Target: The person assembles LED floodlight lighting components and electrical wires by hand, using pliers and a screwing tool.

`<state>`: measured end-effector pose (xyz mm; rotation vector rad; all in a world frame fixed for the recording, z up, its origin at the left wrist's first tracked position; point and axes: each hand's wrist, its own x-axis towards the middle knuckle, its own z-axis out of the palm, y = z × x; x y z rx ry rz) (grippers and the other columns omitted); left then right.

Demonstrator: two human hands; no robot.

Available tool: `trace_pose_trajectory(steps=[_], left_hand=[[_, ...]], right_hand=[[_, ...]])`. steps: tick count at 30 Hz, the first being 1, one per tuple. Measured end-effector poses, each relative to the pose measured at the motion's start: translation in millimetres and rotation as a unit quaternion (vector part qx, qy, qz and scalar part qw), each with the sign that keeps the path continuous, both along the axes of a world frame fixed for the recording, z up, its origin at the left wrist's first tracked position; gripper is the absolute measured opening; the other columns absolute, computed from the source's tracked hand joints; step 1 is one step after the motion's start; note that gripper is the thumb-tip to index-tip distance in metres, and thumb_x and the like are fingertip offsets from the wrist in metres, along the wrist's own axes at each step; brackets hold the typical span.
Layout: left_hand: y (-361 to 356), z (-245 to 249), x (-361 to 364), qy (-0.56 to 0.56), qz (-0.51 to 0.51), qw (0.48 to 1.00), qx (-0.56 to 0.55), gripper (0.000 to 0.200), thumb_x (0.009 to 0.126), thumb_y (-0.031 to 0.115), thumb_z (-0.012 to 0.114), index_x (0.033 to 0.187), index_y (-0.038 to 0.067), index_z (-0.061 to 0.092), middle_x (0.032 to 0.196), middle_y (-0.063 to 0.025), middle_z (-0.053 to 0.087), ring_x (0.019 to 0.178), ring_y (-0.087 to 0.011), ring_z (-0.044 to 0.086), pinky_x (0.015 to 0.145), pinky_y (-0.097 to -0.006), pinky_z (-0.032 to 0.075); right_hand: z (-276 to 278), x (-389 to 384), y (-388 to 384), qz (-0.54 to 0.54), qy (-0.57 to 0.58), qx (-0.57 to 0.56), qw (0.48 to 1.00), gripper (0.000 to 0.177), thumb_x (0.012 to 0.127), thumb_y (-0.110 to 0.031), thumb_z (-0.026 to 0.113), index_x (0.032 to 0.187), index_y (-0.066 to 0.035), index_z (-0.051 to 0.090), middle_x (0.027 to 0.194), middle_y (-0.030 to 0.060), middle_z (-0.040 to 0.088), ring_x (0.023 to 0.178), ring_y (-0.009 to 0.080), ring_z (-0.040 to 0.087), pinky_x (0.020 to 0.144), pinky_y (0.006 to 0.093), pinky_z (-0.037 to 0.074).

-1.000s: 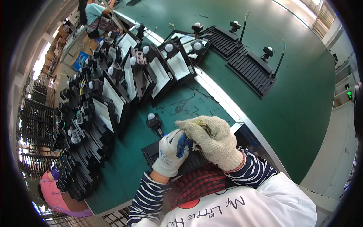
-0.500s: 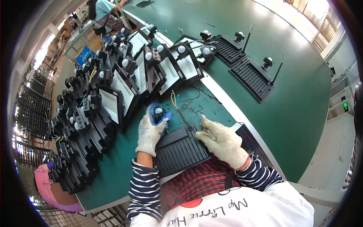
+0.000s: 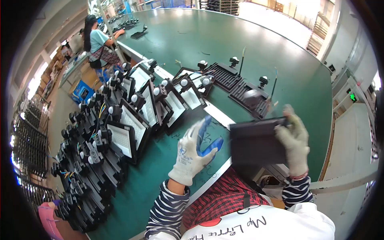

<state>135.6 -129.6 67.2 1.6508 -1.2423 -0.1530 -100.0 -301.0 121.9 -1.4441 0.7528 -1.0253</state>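
My left hand [image 3: 194, 150], in a white glove with blue fingertips, is held over the green bench with thumb and fingers spread, holding nothing. My right hand [image 3: 295, 142], in an off-white glove, grips the right side of a black floodlight [image 3: 256, 143]. That light is lifted above the bench edge and blurred by motion. A round sensor head [image 3: 252, 98] shows at its top; the grip partly hides its right side. Beyond it, other black floodlights [image 3: 228, 76] lie with their ribbed backs up on the large green table, their sensors and wires upright.
Rows of finished-looking floodlights [image 3: 120, 138] crowd the left of the bench. Black wire scraps [image 3: 208, 138] lie near my left hand. A pale metal strip [image 3: 218, 115] divides bench and table. A co-worker [image 3: 100, 42] sits at the far left near a blue crate [image 3: 82, 93].
My right hand has carried the floodlight up and right, turning it from its ribbed back. My left hand has let go of the sensor and opened. The view has shifted.
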Motion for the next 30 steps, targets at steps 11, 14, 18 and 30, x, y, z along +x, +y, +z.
trace_pose_trajectory(steps=[11, 14, 18, 30], left_hand=[[8.1, -24.8, 10.7, -0.068, -0.001, 0.992, 0.104, 0.056, 0.076, 0.024, 0.076, 0.126, 0.001, 0.063, 0.117, -0.0196, 0.068, 0.107, -0.0362, 0.067, 0.097, -0.041, 0.052], [-14.2, 38.5, 32.3, -0.171, 0.009, 0.981, 0.09, 0.059, 0.071, 0.016, 0.075, 0.127, 0.002, 0.062, 0.119, -0.0207, 0.067, 0.106, -0.0378, 0.065, 0.094, -0.043, 0.053], [-95.4, 104.0, 86.4, -0.278, 0.1, 0.951, 0.096, 0.051, 0.081, 0.021, 0.073, 0.128, 0.004, 0.062, 0.111, -0.0181, 0.069, 0.102, -0.0367, 0.066, 0.092, -0.0428, 0.052], [-333.9, -16.8, 280.7, -0.184, 0.136, 0.834, 0.502, 0.083, 0.078, 0.054, 0.077, 0.14, 0.005, 0.051, 0.136, -0.0218, 0.06, 0.126, -0.0347, 0.058, 0.106, -0.0402, 0.046]], right_hand=[[-122.6, -69.2, -132.9, -0.354, 0.106, 0.048, 0.928, 0.072, 0.093, -0.028, 0.071, 0.145, 0.012, 0.04, 0.152, 0.0199, 0.044, 0.14, 0.0246, 0.044, 0.117, 0.0314, 0.028], [-140.5, -54.4, -148.3, -0.329, 0.027, 0.078, 0.941, 0.068, 0.094, -0.025, 0.07, 0.144, 0.012, 0.041, 0.147, 0.0178, 0.049, 0.137, 0.0211, 0.046, 0.114, 0.0306, 0.032], [-129.6, -30.3, -146.0, -0.329, 0.298, 0.045, 0.895, 0.072, 0.099, -0.047, 0.053, 0.151, 0.0, 0.037, 0.149, 0.0131, 0.05, 0.135, 0.0264, 0.05, 0.111, 0.0375, 0.038], [-73.9, -26.9, -155.1, -0.194, 0.599, 0.064, 0.774, 0.056, 0.096, -0.051, 0.051, 0.142, -0.018, 0.052, 0.113, 0.014, 0.071, 0.106, 0.0363, 0.067, 0.088, 0.0495, 0.052]])
